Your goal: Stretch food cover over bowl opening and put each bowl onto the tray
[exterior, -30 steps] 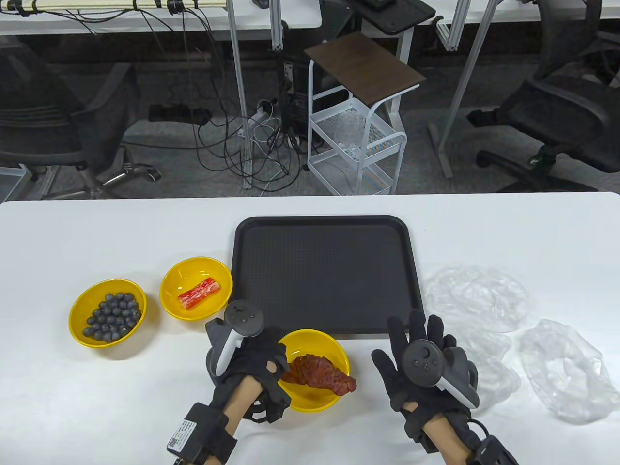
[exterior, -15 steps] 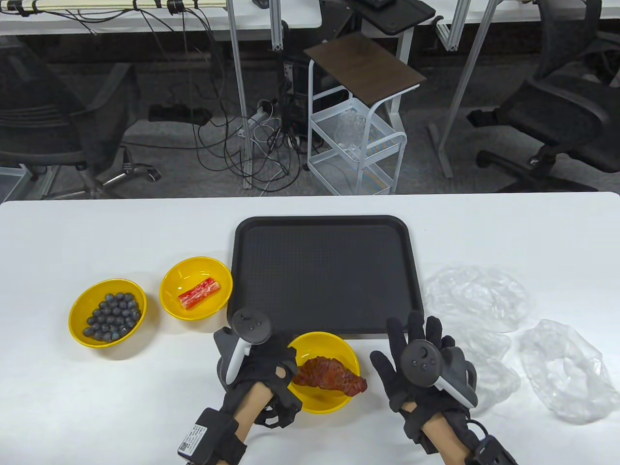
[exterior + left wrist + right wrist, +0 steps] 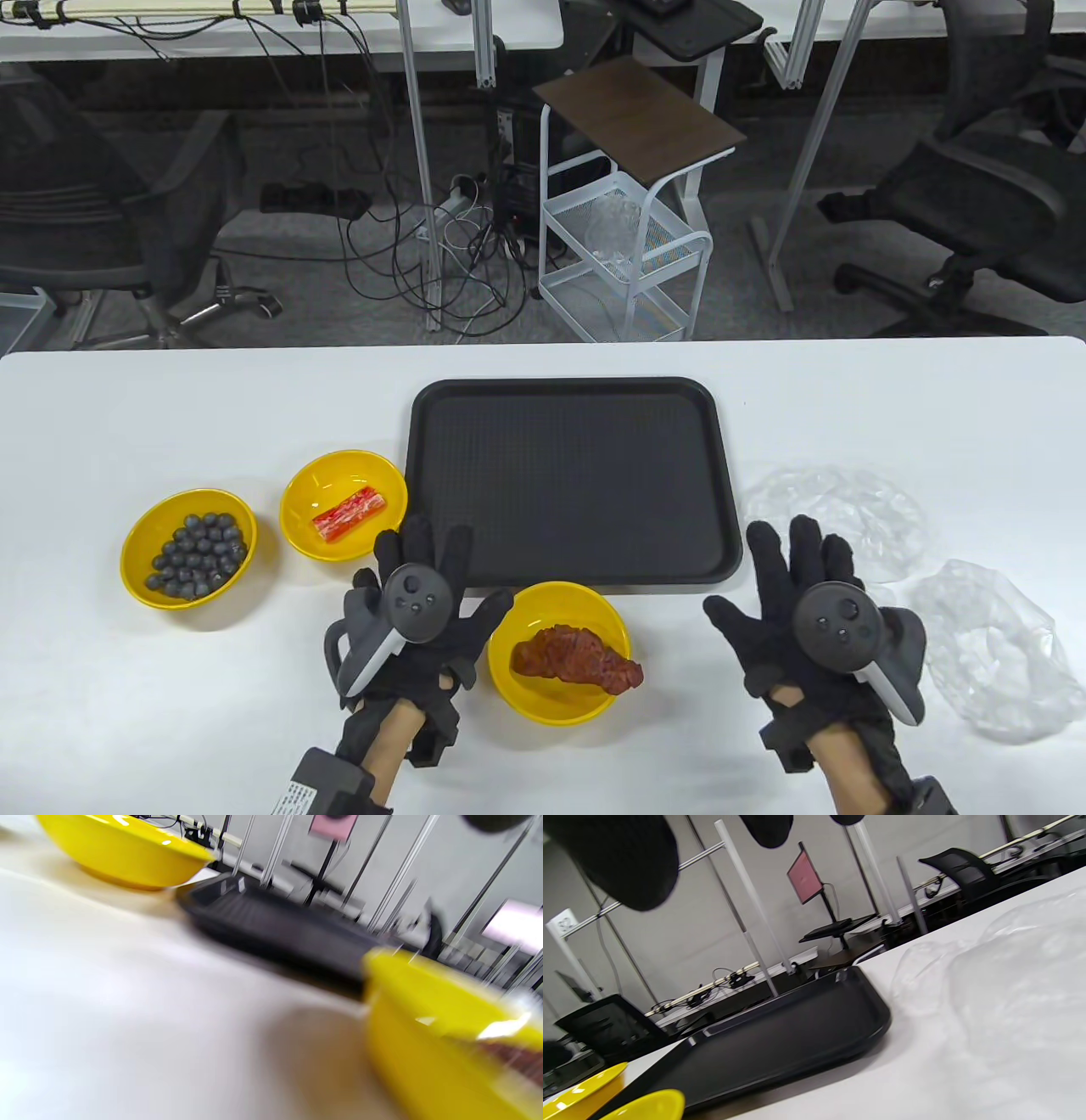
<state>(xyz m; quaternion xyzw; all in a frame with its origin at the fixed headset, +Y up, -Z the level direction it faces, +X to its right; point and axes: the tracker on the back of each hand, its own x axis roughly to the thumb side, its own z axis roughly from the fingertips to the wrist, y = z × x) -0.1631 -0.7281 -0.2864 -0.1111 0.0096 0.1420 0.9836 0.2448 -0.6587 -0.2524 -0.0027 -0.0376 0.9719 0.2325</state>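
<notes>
Both hands hover palm-down over the white table (image 3: 127, 722), fingers spread wide, gripping nothing. Left hand (image 3: 416, 620) sits at 9 o'clock of the yellow bowl holding a reddish-brown meat piece (image 3: 560, 652), thumb near the rim; contact cannot be confirmed. Right hand (image 3: 814, 628) at 3 o'clock of that bowl, partly covering the crumpled clear food covers (image 3: 984, 654), whose count is hard to make out. Black tray (image 3: 570, 480) bare, at 12 o'clock of the meat bowl. Bowl with a red-white stick (image 3: 344, 505) just left of the tray; bowl of dark round berries (image 3: 188, 548) farther left. No bowl is covered. Left wrist view is motion-blurred: only a yellow bowl wall and tray edge readable. Right wrist view shows just fingertips (image 3: 623, 861), cut off at top.
</notes>
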